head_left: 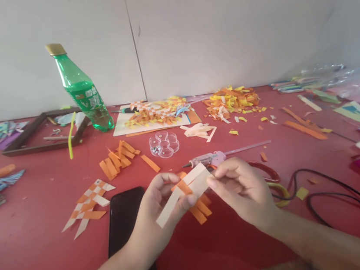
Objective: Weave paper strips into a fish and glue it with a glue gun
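Both hands raised just above the red surface (pixel 50 256), near its front edge. Left hand (pixel 158 212) pinches the part-woven piece of cream and orange paper strips (pixel 187 191) from the left; right hand (pixel 242 193) pinches a cream strip at the piece's right end. Pink glue gun (pixel 214 157) lies just behind the hands. Black phone (pixel 125 220) lies flat under the left wrist. Finished orange-and-cream woven paper fish (pixel 88 205) sits left of it.
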Demonstrator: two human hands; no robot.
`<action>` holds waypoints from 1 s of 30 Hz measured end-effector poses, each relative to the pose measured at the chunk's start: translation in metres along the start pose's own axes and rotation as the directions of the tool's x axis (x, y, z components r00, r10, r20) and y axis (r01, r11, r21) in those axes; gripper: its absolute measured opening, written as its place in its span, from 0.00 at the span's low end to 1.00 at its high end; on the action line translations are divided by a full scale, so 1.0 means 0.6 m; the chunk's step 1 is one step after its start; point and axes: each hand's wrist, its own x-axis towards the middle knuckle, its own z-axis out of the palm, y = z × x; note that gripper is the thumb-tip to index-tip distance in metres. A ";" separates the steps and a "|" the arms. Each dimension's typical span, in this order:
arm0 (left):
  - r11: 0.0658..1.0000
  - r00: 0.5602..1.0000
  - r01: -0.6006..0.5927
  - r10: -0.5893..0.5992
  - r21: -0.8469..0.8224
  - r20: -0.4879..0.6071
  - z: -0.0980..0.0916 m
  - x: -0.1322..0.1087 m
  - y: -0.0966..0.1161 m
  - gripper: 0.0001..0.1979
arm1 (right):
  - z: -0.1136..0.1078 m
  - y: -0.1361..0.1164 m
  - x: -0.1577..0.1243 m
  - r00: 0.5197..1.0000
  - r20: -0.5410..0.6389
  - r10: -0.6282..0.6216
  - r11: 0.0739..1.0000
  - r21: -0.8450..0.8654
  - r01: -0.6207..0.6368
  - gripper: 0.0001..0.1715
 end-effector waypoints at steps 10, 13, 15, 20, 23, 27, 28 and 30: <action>0.996 0.993 0.072 -0.077 -0.053 -0.086 -0.004 0.004 -0.004 0.12 | -0.011 -0.002 0.002 0.958 -0.043 -0.284 0.935 -0.234 0.267 0.10; 0.998 0.997 0.009 -0.004 0.057 -0.082 -0.003 -0.002 -0.005 0.10 | -0.020 -0.011 -0.004 0.809 0.092 -0.580 0.708 -0.433 0.557 0.14; 0.979 0.995 -0.069 0.081 0.191 -0.059 0.001 -0.008 -0.005 0.07 | -0.020 -0.015 -0.006 0.716 0.205 -0.667 0.570 -0.477 0.669 0.14; 0.872 0.971 -0.231 0.234 0.432 0.047 0.011 -0.015 -0.005 0.04 | -0.001 -0.014 -0.008 0.717 0.266 -0.644 0.558 -0.478 0.678 0.26; 0.861 0.963 -0.255 0.269 0.441 0.033 0.008 -0.016 -0.006 0.04 | 0.001 -0.011 -0.009 0.780 0.246 -0.575 0.662 -0.421 0.620 0.22; 0.859 0.955 -0.271 0.296 0.433 0.009 -0.002 -0.014 -0.008 0.04 | -0.010 -0.007 -0.009 0.825 0.220 -0.520 0.738 -0.371 0.564 0.25; 0.856 0.952 -0.281 0.307 0.435 0.010 -0.003 -0.014 -0.009 0.04 | -0.013 -0.006 -0.008 0.839 0.203 -0.506 0.755 -0.366 0.544 0.25; 0.851 0.947 -0.292 0.320 0.437 0.010 -0.003 -0.013 -0.010 0.04 | -0.016 -0.003 -0.008 0.875 0.158 -0.458 0.797 -0.362 0.483 0.25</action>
